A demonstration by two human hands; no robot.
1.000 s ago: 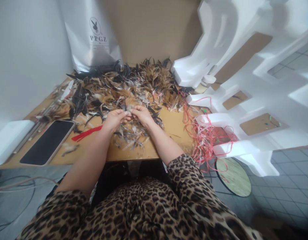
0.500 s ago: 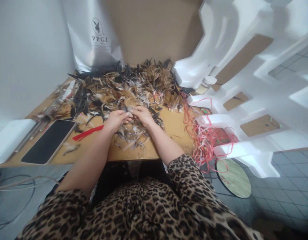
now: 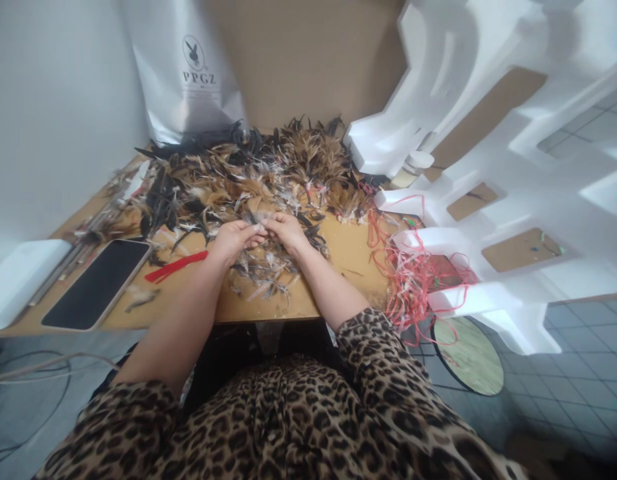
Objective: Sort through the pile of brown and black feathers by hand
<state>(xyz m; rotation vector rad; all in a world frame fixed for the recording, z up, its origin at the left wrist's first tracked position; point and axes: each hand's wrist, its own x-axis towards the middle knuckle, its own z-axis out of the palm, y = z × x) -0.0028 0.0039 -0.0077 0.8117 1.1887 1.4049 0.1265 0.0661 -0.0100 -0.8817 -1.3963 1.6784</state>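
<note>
My left hand (image 3: 235, 239) and my right hand (image 3: 284, 231) meet above the near side of the feather pile (image 3: 213, 173), fingertips pinched close together. Between them is a small greyish feather (image 3: 256, 217), its fluffy part showing above the fingertips. Both hands are closed on it. Loose feathers (image 3: 268, 270) lie on the table just below my hands. Left of my left wrist, a folded red strip (image 3: 176, 267) rests on the wood. Brown and black feathers, some in bunches, spread behind my hands.
A phone (image 3: 98, 283) and a white box (image 3: 25, 283) lie at the left of the table (image 3: 355, 250). Tangled red string (image 3: 413, 287) hangs over the right edge beside white foam packing (image 3: 458, 233). A lidded jar (image 3: 413, 168) stands by the foam. A silver bag (image 3: 188, 100) is behind.
Almost nothing differs. Both hands stay pinched together at the same spot, with at most a tiny shift of the fingers.
</note>
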